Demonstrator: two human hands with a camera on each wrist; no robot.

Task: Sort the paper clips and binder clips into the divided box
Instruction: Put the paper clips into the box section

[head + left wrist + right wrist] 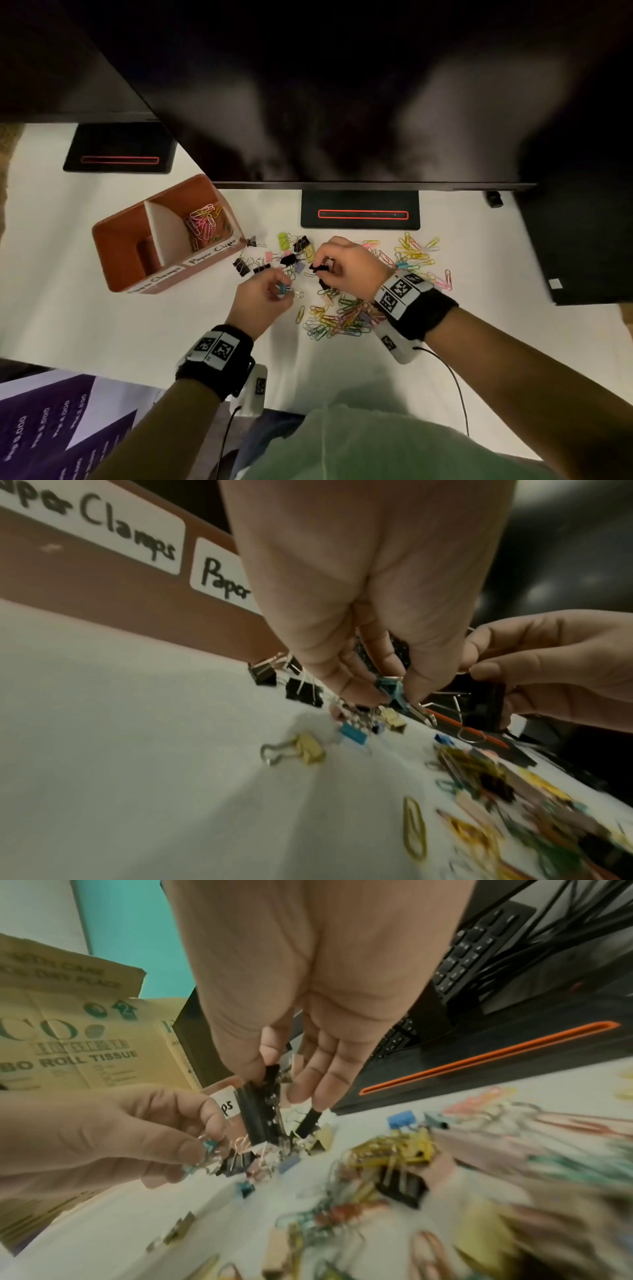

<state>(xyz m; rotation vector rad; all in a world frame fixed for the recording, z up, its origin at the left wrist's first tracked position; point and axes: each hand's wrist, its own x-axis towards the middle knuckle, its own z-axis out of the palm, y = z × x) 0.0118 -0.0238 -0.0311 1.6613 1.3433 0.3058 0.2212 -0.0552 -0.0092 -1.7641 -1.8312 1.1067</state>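
- Left hand fingers pinch a teal binder clip just above the surface.
- Right hand fingers curl round a black binder clip, lifted over the clip pile.
- Box left of both hands; paper clips in its right compartment.
- More paper clips loose near the right wrist.

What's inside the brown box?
The divided box has colourful paper clips in its right compartment. The left one looks empty, though its near wall hides part of the floor.
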